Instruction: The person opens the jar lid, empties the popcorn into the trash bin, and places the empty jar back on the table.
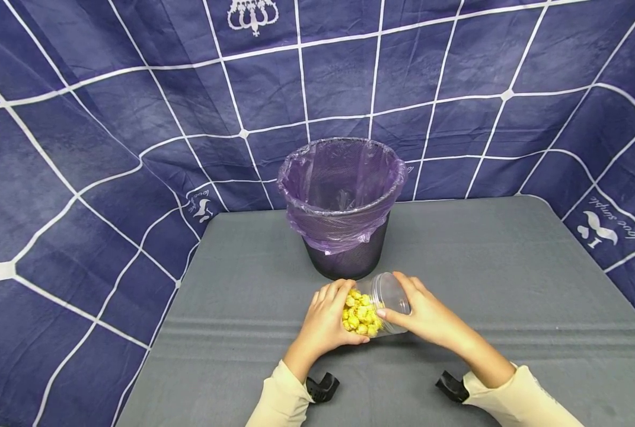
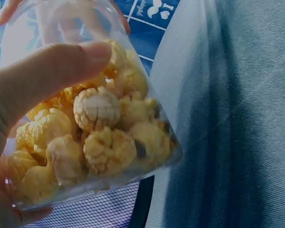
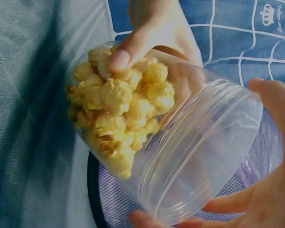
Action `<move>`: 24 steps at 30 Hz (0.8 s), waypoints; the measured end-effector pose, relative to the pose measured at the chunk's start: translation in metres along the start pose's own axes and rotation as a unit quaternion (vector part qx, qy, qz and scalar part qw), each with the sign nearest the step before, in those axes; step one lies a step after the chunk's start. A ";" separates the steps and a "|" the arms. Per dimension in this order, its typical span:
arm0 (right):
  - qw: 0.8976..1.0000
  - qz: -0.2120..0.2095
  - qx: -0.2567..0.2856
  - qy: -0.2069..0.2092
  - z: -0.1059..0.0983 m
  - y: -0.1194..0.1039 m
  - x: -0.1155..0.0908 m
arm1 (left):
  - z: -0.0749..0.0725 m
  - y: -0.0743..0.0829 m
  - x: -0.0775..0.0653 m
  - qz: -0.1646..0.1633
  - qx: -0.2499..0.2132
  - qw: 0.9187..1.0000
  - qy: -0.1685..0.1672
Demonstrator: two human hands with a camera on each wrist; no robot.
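Note:
A clear plastic jar (image 3: 190,118) lies tilted on its side above the table, part filled with yellow popcorn (image 1: 361,314). My left hand (image 1: 324,317) grips the jar's bottom end, its thumb across the wall in the left wrist view. At the ridged rim end, my right hand (image 1: 434,317) holds the jar with thumb and fingers spread around the edge. A clear round face shows at that end; whether it is a separate lid I cannot tell. The popcorn sits toward the bottom end.
Just behind the hands stands a black mesh trash bin (image 1: 344,264), lined with a purple plastic bag (image 1: 338,228) folded over its rim. The grey table (image 1: 232,308) is backed by a blue cloth (image 1: 189,107) with white grid lines.

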State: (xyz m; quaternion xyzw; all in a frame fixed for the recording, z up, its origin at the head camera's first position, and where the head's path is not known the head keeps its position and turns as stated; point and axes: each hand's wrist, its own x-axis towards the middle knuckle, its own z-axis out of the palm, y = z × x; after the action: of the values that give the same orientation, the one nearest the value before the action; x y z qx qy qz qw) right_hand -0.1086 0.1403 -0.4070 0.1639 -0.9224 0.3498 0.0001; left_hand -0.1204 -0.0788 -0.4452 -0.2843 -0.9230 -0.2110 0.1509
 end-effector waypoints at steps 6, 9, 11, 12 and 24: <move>0.996 -0.088 0.028 0.005 -0.002 0.004 0.000 | -0.002 -0.002 0.001 -0.007 -0.023 0.999 -0.024; 0.991 -0.128 0.029 0.000 -0.005 0.005 0.001 | -0.003 -0.003 0.000 -0.010 -0.036 0.999 -0.033; 0.990 -0.139 0.027 -0.007 -0.007 0.007 0.001 | -0.003 -0.003 0.000 -0.010 -0.038 0.999 -0.036; 0.989 -0.144 0.026 -0.009 -0.007 0.008 0.001 | -0.003 -0.003 0.000 -0.009 -0.038 0.999 -0.037; 0.977 -0.213 -0.005 -0.028 -0.017 0.013 0.001 | -0.001 -0.003 -0.003 -0.006 -0.047 0.998 -0.037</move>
State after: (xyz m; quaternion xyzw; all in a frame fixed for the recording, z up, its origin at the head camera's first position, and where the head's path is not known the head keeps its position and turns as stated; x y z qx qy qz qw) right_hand -0.1157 0.1602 -0.4022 0.3665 -0.8675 0.3325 0.0501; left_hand -0.1192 -0.0834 -0.4462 -0.2935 -0.9185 -0.2446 0.1022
